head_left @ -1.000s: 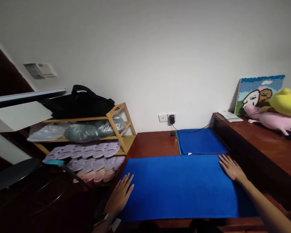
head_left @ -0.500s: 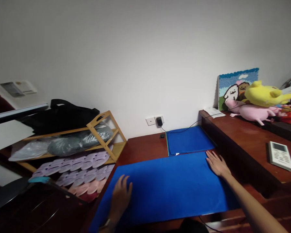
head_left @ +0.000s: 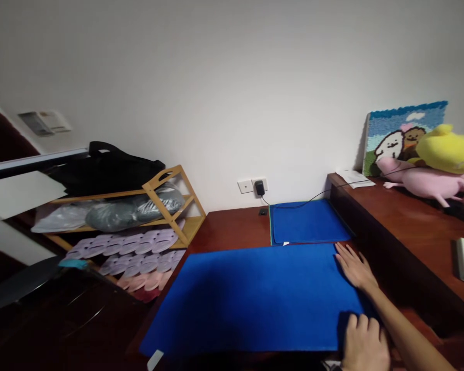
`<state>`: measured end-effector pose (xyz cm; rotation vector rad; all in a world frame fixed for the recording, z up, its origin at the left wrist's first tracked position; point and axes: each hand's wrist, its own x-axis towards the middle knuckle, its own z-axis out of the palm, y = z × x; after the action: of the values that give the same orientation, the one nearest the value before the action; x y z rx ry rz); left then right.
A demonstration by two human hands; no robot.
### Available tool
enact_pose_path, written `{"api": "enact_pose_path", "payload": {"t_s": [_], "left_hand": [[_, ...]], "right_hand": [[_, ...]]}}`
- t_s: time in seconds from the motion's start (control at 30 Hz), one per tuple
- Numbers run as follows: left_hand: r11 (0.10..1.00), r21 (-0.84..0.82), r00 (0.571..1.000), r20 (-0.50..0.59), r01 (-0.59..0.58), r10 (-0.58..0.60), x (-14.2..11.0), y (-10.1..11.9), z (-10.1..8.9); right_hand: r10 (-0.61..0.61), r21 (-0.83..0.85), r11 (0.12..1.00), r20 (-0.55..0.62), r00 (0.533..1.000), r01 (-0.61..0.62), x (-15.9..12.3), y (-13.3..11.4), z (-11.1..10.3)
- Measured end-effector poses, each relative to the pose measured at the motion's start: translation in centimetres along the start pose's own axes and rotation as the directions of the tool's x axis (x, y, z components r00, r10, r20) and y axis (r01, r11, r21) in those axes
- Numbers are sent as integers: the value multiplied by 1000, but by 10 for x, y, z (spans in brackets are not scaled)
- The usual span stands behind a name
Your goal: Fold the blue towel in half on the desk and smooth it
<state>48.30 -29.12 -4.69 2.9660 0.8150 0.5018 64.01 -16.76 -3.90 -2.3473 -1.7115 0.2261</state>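
We see dim light, the wall [head_left: 232, 113] palest toward twelve o'clock, soft shadow on blue cloth [head_left: 251, 299], blackness at eight o'clock, stretched edges.

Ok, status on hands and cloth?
Blue cloth spread flat. Right hand flat at far right corner; left hand curled by near right corner, grip unclear. Second blue cloth beyond.

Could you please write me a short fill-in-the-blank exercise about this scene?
1. The hand nearest the smaller cloth is the person's ____ hand.
2. The larger cloth is coloured ____.
3. The plush toy lying over the pink one is coloured ____.
4. The plugged-in adapter is coloured ____.

Missing words: right; blue; yellow; black.
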Motion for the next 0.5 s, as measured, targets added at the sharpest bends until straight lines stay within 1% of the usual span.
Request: {"api": "enact_pose_path", "payload": {"t_s": [0.1,0.17,0.23,0.3,0.37,0.43,0.5], "left_hand": [[1000,-8,997,-77,-20,20,-4,-5,6],[999,-42,993,-114,-26,21,-9,-7,5],[995,-103,992,-125,-1,-12,-14,-6,3],[978,-196,990,-112,67,-90,-21,-7,-2],[931,-320,976,-65,178,-209,-29,-11,-12],[839,-446,938,7,312,-346,-39,-23,-30],[729,-544,889,75,416,-452,-52,-44,-55]], "right_hand": [[9,51,999,-13,1000,-9,4,7,6],[12,127,992,-29,1000,-8,7,13,8],[25,234,972,-56,998,-11,8,18,7],[56,367,930,-89,994,-20,9,22,3],[127,492,869,-100,987,-62,9,22,-3],[216,567,814,-90,972,-128,11,16,-10],[278,604,782,-112,954,-157,15,-1,-19]]}}
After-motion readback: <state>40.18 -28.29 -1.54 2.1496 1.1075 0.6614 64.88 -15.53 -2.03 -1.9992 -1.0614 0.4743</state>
